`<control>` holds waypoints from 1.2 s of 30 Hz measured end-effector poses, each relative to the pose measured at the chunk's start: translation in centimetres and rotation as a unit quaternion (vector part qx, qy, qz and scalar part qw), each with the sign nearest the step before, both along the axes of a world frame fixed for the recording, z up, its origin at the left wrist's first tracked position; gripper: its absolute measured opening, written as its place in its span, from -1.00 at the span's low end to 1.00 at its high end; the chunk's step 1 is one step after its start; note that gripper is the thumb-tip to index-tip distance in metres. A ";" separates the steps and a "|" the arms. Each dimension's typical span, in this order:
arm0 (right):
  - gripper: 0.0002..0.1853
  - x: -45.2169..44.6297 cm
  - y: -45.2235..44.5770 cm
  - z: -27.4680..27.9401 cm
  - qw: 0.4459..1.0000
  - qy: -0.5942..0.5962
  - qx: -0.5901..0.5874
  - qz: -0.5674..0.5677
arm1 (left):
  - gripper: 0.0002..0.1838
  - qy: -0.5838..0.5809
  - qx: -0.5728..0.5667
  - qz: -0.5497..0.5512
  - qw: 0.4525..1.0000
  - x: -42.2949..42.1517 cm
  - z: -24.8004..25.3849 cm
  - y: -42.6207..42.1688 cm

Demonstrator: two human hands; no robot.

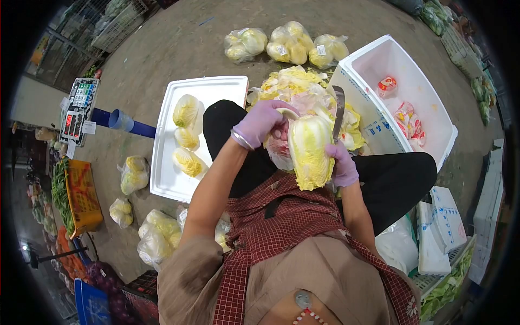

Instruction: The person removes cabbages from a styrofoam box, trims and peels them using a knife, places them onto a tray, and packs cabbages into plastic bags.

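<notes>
A pale yellow napa cabbage (311,151) is held upright over my lap. My left hand (264,123), in a purple glove, is closed on a pale outer leaf (288,113) at the cabbage's upper left. My right hand (343,164), gloved too, presses the cabbage's right side and also holds a knife (339,111), its blade pointing up. Behind the cabbage lies a heap of yellow trimmed leaves (295,81). Three cabbages, one of them the nearest (189,162), lie on a white foam tray (162,157) to the left.
A white foam box (368,108) with red-printed bags (410,122) stands at the right. Bagged cabbages (245,44) sit beyond the leaf heap, and more (160,233) at the lower left. A scale (79,111) and an orange crate (84,196) are far left.
</notes>
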State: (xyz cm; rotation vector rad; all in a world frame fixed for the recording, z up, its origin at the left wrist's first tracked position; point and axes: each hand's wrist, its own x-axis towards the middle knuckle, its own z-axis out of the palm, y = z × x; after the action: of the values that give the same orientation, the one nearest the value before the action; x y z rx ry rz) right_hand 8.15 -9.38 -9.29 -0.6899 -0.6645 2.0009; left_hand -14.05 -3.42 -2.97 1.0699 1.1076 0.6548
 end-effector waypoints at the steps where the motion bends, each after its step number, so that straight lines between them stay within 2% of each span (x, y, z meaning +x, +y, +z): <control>1: -0.40 0.0 -0.1 -0.7 1.000 0.017 -0.010 -0.003 | -0.69 -0.056 -0.002 0.002 0.998 -0.4 -1.2 0.7; 2: -0.41 0.1 -0.2 -1.1 0.999 0.035 -0.020 -0.006 | -0.70 -0.112 -0.004 0.003 0.994 -0.9 -2.8 1.6; 3: -0.42 0.2 -0.6 -0.7 0.996 0.070 -0.051 -0.015 | -0.67 -0.157 -0.019 0.056 0.986 -1.2 -3.3 2.2; 5: -0.43 0.2 -1.4 0.4 0.983 0.141 -0.114 -0.031 | -0.63 -0.113 -0.064 0.115 0.985 -1.0 -4.5 2.4; 6: -0.43 0.2 -1.0 0.4 0.989 0.117 -0.077 -0.036 | -0.59 -0.091 -0.087 0.143 0.982 -0.6 -4.3 2.3; 7: -0.43 0.3 -0.6 0.4 0.994 0.092 -0.042 -0.041 | -0.36 0.018 0.001 0.032 0.999 -0.7 -4.8 2.0; 10: -0.41 -0.4 0.4 1.3 0.997 -0.051 0.023 -0.049 | -0.15 0.112 0.144 0.063 0.981 0.8 -6.6 0.4; 11: -0.41 -0.8 0.4 1.9 0.992 -0.104 0.038 -0.061 | -0.01 0.075 0.114 -0.005 0.991 0.5 -6.6 -0.1; 12: -0.40 -1.2 0.5 2.7 0.983 -0.157 0.052 -0.075 | -0.08 -0.080 0.028 0.013 0.996 1.9 -4.5 -1.8; 14: -0.37 -1.0 0.9 1.2 0.979 -0.177 0.060 -0.077 | -0.15 -0.241 -0.032 -0.005 0.970 3.1 -4.8 -3.0; 15: -0.37 -1.1 0.9 1.4 0.978 -0.184 0.062 -0.071 | -0.23 -0.258 -0.031 0.020 0.965 3.3 -5.3 -3.4; 18: -0.36 -0.8 0.9 1.8 0.971 -0.221 0.073 -0.055 | -0.23 -0.354 -0.214 0.078 0.907 2.7 -6.0 -4.0; 19: -0.36 -0.8 0.9 2.1 0.968 -0.235 0.078 -0.049 | -0.23 -0.393 -0.192 0.055 0.898 2.9 -5.7 -4.1; 22: -0.47 -0.5 1.0 4.2 0.946 -0.309 0.093 -0.037 | -0.18 -0.422 -0.248 0.073 0.869 2.6 -6.7 -4.2; 25: -0.68 0.3 1.5 3.3 0.946 -0.307 0.084 -0.057 | -0.15 -0.505 -0.285 0.071 0.812 3.1 -6.3 -4.4; 28: -0.68 3.1 1.8 4.7 0.980 -0.189 0.046 -0.046 | -0.14 -0.576 -0.205 0.005 0.791 2.6 -7.7 -4.8; 29: -0.63 3.5 2.4 2.3 0.969 -0.209 0.042 -0.121 | -0.12 -0.594 -0.176 0.000 0.785 2.6 -7.7 -4.9; 30: -0.65 3.4 2.3 2.4 0.963 -0.236 0.049 -0.118 | -0.09 -0.612 -0.147 -0.005 0.777 2.4 -7.5 -5.0; 31: -0.66 3.3 2.1 2.7 0.957 -0.262 0.058 -0.113 | -0.11 -0.606 -0.120 -0.054 0.784 1.9 -7.1 -4.2; 34: -0.66 0.8 1.4 5.1 0.952 -0.295 0.041 -0.074 | -0.12 -0.462 -0.232 0.130 0.846 1.6 -3.8 -4.8; 35: -0.62 0.1 1.4 5.5 0.948 -0.310 0.043 -0.059 | -0.20 -0.402 -0.245 0.131 0.873 2.0 -3.2 -5.1; 36: -0.58 -0.3 1.6 5.7 0.944 -0.325 0.045 -0.047 | -0.22 -0.358 -0.170 0.123 0.910 2.3 -3.7 -5.0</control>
State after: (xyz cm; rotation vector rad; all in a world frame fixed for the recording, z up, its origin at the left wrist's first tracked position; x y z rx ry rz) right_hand 7.87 -7.75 -3.55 -1.3188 -1.0737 1.6279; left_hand -11.75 -8.41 -6.69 0.3256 0.6683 0.9177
